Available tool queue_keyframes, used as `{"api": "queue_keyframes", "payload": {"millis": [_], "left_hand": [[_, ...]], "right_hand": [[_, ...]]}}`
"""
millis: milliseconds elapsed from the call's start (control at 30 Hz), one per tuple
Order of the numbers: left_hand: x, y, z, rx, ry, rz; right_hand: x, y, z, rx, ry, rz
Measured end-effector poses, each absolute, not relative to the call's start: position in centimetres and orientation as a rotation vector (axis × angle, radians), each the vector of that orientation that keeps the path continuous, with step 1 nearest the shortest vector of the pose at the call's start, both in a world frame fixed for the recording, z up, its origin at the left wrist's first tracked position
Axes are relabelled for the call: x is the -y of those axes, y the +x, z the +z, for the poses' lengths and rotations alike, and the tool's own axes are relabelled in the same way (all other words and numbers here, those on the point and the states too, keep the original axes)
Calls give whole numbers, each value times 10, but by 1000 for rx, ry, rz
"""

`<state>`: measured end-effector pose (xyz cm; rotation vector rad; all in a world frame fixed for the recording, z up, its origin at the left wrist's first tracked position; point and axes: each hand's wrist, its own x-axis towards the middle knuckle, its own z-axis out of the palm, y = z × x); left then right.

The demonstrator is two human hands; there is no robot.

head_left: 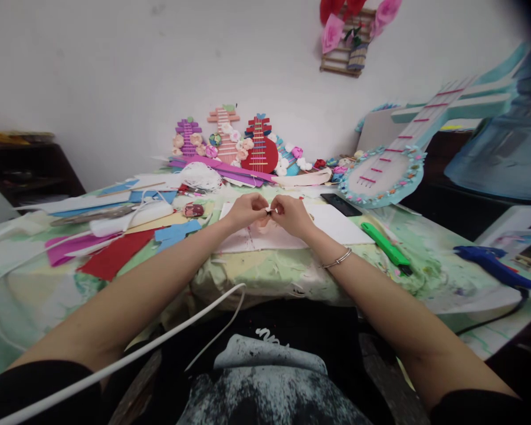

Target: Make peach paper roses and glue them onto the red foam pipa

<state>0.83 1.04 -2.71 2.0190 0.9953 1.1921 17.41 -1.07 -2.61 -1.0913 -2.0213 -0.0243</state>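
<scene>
My left hand (249,211) and my right hand (291,215) meet over the middle of the table, fingertips almost touching. Both pinch a small pale pink piece (269,210) with a dark spot on it; its kind is too small to make out. Beneath them lies a white sheet (343,223), with some peach-coloured bits (262,225) on it, partly covered by my hands. A bracelet circles my right wrist. Just past the sheet's right side rests a green utility knife (386,245), and a dark phone (340,205) lies at its far edge.
A blue glue gun (493,265) with a black cord lies at the right. Red felt (117,255), blue pieces (177,233) and white strips cover the left. Decorated model lutes (259,150) stand at the wall; a large pale-blue one (392,171) leans right. A white cable (128,354) crosses in front.
</scene>
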Motion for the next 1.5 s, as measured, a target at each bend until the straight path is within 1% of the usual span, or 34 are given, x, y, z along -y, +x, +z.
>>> {"api": "queue_keyframes", "payload": {"millis": [100,200,300,633,833,967,1133,1300,1400,1500], "left_hand": [[-8,8,-26,-990,2008,1134],[-7,7,-25,-991,2019,1137],[-7,7,-25,-1029,2023,1131],[-4,10,-24,-1119,2210,1127],[-3,12,-25,-1194,2325,1148],[-6,10,-26,-1092,2328,1232],[-12,7,-29,-1001,2129,1330],[-11,9,-30,-1090,1829,1177],[-6,11,-25,-1037,1710,1131],[-3,10,-21,-945,1697,1155]], "right_hand": [[12,174,-25,2017,-1045,-44],[15,174,-24,2013,-1101,60],[18,175,-24,2033,-1154,77],[17,174,-25,2153,-1140,-56],[16,172,-26,2192,-1104,-229],[13,173,-27,2161,-1046,-287],[10,176,-28,2017,-1090,-118],[10,177,-27,1847,-1105,-23],[9,176,-26,1796,-1102,69],[7,176,-28,1792,-1069,190]]}}
